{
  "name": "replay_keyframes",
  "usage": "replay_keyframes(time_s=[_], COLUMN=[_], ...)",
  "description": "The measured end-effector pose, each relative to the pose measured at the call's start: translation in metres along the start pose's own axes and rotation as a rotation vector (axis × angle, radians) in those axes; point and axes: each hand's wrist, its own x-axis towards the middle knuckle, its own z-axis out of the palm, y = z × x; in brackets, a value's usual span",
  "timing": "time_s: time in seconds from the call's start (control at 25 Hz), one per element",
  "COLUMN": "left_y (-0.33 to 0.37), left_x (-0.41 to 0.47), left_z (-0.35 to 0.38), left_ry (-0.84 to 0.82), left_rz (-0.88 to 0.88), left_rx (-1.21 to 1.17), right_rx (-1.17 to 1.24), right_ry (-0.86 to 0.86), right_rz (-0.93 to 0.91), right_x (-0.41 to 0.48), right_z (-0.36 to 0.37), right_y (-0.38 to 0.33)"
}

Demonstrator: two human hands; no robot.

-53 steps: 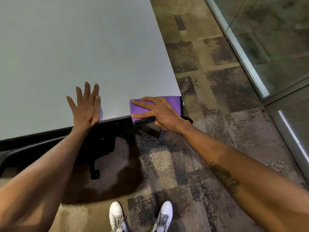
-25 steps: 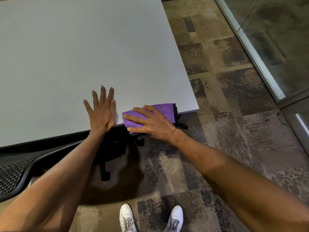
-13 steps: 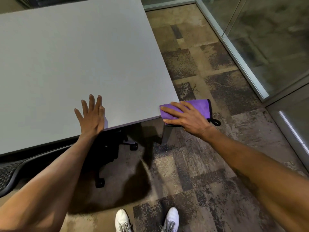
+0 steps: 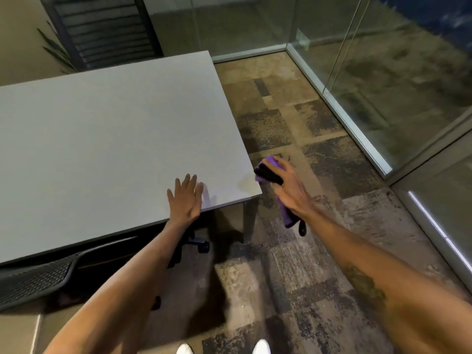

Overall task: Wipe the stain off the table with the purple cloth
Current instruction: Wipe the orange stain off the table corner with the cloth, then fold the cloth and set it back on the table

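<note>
Left hand (image 4: 185, 198) flat, fingers spread, on table (image 4: 102, 139); right hand (image 4: 287, 185) fingers around purple cloth (image 4: 287, 215) off the corner.

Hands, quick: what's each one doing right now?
Left hand: open, flat on the grey table.
Right hand: closed on the purple cloth, off the table's edge.

Cloth (image 4: 268, 172) right of table (image 4: 115, 136) corner
</note>
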Motion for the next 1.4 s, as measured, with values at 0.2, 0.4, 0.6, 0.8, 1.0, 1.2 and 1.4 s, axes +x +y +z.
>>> replay_keyframes(time_s=[0.2, 0.4, 0.6, 0.8, 1.0, 1.2, 1.4], left_y=[0.084, 0.134, 0.162, 0.17, 0.14, 0.098, 0.045], left_x=[-0.017, -0.035, -0.056, -0.082, -0.096, -0.102, -0.111], left_z=[-0.047, -0.108, -0.155, -0.185, -0.215, -0.242, -0.263], left_ry=[0.121, 0.185, 0.119, 0.169, 0.362, 0.453, 0.518], left_rz=[0.093, 0.138, 0.121, 0.131, 0.096, 0.037, 0.054], left_rx=[-0.355, -0.529, -0.634, -0.593, -0.566, -0.55, -0.286], right_rx=[0.695, 0.998, 1.265, 1.307, 1.186, 0.806, 0.665], right_ry=[0.106, 0.163, 0.161, 0.208, 0.197, 0.16, 0.144], right_rz=[0.2, 0.315, 0.421, 0.487, 0.428, 0.387, 0.351], right_x=[0.017, 0.029, 0.025, 0.015, 0.016, 0.015, 0.024], right_z=[-0.012, -0.045, -0.077, -0.082, -0.071, -0.04, -0.009], right_y=[-0.087, -0.148, -0.192, -0.232, -0.27, -0.311, -0.361])
